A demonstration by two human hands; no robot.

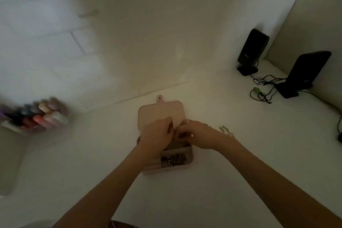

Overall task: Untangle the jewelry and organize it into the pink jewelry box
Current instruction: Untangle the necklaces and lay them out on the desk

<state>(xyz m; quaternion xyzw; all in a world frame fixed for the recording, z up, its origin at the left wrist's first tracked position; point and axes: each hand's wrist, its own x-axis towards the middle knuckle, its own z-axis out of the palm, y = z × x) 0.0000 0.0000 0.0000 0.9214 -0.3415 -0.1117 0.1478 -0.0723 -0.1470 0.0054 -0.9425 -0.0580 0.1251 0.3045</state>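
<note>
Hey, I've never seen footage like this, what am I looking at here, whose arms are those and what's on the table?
There is one picture, taken by a wide-angle camera on a person's head, looking down at their own bare arms. The left hand and right hand meet over an open pink jewelry box on a white table, pinching something too small to identify. A dark jewelry tangle lies in its near compartment. Two black speakers stand far right; colourful bottles sit left.

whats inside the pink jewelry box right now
The pink jewelry box lies open; its near right compartment holds a dark tangle of jewelry. Both hands cover the rest.
</note>
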